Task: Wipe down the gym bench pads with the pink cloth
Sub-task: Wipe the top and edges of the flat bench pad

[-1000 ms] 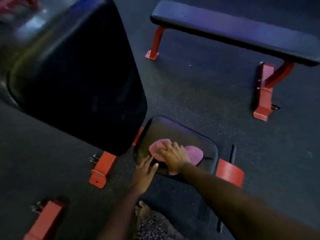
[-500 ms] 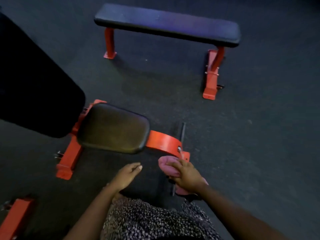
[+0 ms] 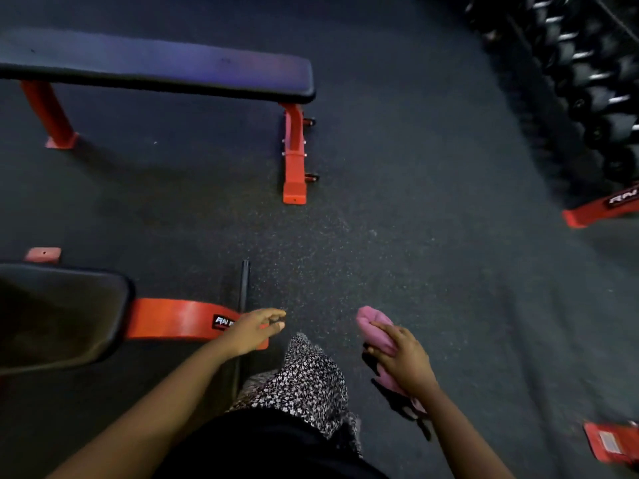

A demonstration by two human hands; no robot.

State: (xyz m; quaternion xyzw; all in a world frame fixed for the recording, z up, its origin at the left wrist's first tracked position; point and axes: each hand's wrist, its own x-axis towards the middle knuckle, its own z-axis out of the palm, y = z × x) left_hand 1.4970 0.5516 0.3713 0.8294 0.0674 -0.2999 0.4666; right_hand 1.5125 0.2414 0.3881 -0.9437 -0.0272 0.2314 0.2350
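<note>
My right hand [image 3: 403,357] holds the bunched pink cloth [image 3: 375,326] in the air over the dark floor, low and right of centre. My left hand [image 3: 252,328] hangs open with fingers loosely curled, over the red frame [image 3: 173,318] of the near bench. That bench's black seat pad [image 3: 58,312] sits at the left edge, apart from both hands. A flat bench with a long black pad [image 3: 155,69] on red legs stands across the upper left.
A dumbbell rack [image 3: 587,74] with a red foot [image 3: 601,209] fills the upper right corner. Another red frame piece [image 3: 612,444] lies at the lower right. A thin black bar [image 3: 244,285] crosses the near bench's frame. Speckled rubber floor spreads between the benches and rack.
The cloth has come off the seat pad and moved right with my right hand. The view has swung right, so the near bench slid to the left edge and the rack came into sight.
</note>
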